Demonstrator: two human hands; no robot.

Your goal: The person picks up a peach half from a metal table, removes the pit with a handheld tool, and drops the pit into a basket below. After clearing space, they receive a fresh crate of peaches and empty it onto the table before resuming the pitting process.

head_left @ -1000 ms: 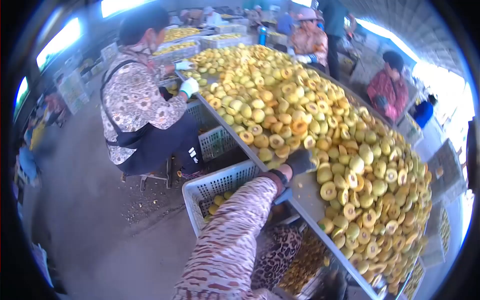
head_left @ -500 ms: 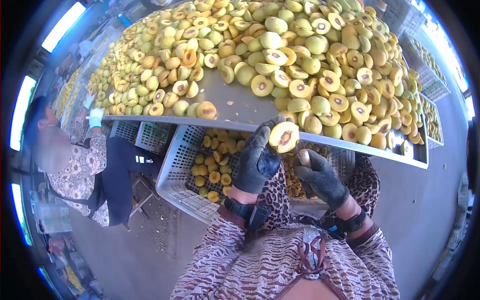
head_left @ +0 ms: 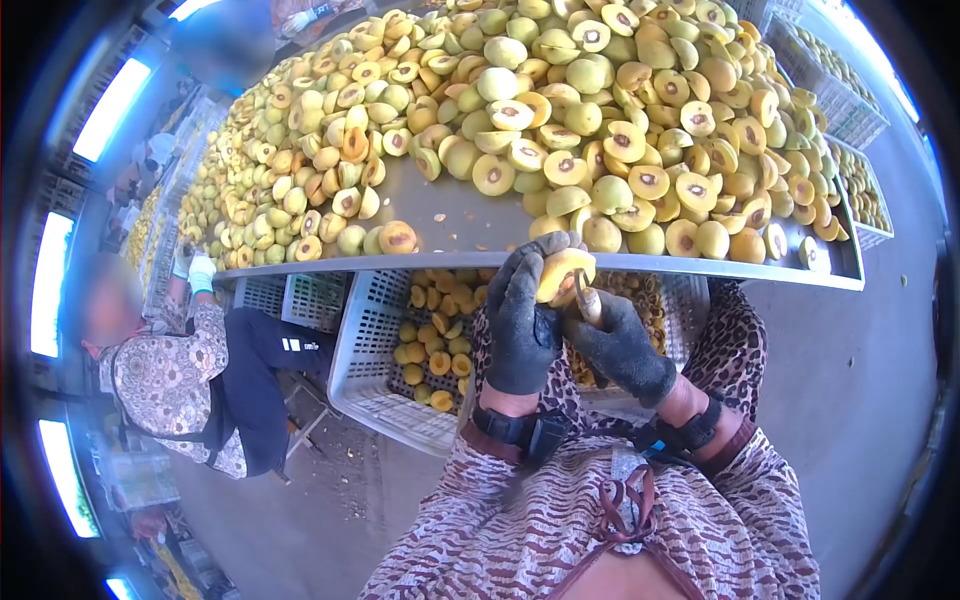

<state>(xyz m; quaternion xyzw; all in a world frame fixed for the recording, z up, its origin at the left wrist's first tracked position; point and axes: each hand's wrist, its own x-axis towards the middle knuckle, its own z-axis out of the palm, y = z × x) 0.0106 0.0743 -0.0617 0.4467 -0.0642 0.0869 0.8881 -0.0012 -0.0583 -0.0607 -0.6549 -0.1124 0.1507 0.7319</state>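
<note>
My left hand (head_left: 522, 325), in a dark work glove, grips a halved yellow peach (head_left: 560, 274) just in front of the table's edge. A small pitting tool with a light handle (head_left: 591, 306) is held in my right hand (head_left: 628, 352), also gloved. Its thin metal end touches the cut face of the peach half, around the stone; the exact tip is hidden. Beyond my hands, a large heap of halved peaches (head_left: 490, 130) covers much of the grey metal table (head_left: 450, 218).
Below the table edge, a white crate (head_left: 372, 392) holds peach halves. Another crate (head_left: 688, 300) between my knees contains brown-yellow pieces. At left, a person (head_left: 170, 375) in a floral top sits at the table. Filled crates (head_left: 858, 185) stand at right.
The tool in my right hand has come up to the peach half and now meets its cut face. My left hand has turned the peach half towards the tool. The camera view has shifted slightly.
</note>
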